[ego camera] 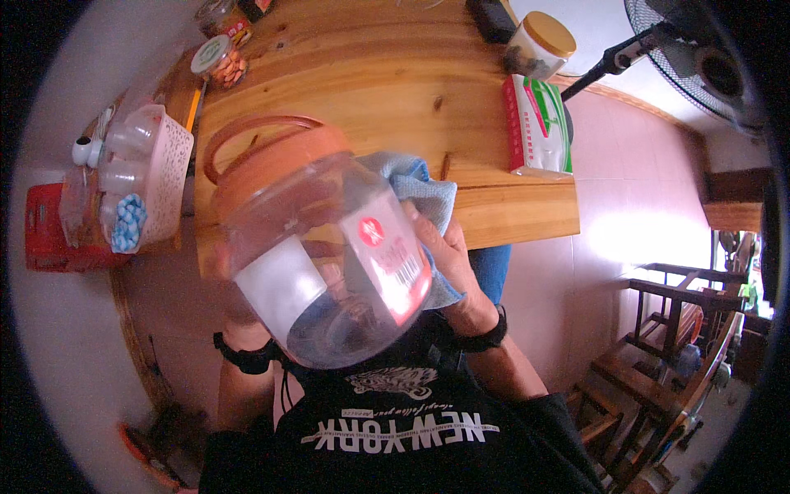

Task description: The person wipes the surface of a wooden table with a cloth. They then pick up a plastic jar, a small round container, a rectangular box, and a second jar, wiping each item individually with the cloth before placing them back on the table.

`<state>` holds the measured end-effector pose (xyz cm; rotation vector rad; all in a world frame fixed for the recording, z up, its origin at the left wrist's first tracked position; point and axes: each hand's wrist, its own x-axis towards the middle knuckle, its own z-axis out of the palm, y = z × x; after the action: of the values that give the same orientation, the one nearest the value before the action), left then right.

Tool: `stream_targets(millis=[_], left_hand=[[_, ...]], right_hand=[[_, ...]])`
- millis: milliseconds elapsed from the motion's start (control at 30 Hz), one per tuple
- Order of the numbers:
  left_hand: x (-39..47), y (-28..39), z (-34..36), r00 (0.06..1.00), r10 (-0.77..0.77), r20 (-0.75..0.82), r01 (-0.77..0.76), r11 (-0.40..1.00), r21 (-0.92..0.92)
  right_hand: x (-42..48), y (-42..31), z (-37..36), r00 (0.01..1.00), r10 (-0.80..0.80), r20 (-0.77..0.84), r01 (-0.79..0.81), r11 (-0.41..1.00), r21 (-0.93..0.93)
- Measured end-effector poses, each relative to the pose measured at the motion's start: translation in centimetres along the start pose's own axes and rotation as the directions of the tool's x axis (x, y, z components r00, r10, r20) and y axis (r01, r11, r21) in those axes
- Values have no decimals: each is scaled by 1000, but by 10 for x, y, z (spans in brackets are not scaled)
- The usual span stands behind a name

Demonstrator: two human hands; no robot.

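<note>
A large clear plastic jar (333,265) with an orange screw lid and loop handle is held tilted over the table's near edge. It bears a white label and a printed label; its inside looks empty. My right hand (447,259) presses a light blue cloth (426,191) against the jar's right side. My left hand (244,321) supports the jar on its left side, mostly hidden behind the plastic, with its fingers blurred. The lid is on the jar.
On the wooden table (370,80) are a tissue pack (540,126), a wooden-lidded jar (540,46) and a snack jar (221,62). A pink basket (166,167) stands left. A fan (685,55) is at right, above wooden stools (673,290).
</note>
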<state>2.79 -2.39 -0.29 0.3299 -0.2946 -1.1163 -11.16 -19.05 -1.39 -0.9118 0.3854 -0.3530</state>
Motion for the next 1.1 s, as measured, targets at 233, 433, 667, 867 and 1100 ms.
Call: stream_targets(millis=[233,433,667,867,1100], left_hand=[[-3,-1,8,905,365,-219,-193,810,553],[3,-18,-3,772,616,-158,-245,517,820],[6,-1,-2,725,688,-35,-180,238,955],[23,20,9,737,676,8,-179,183,967],[24,8,18,873,484,-54,-36,176,984]], right_hand=[[7,-9,15,999,40,29,-47,955,294],[7,15,16,998,44,-52,-47,997,-55],[-3,-2,7,963,271,-5,-271,961,-51],[-8,-20,1,989,-35,-146,27,998,-56],[-3,-36,-3,938,-280,-202,167,881,-443]])
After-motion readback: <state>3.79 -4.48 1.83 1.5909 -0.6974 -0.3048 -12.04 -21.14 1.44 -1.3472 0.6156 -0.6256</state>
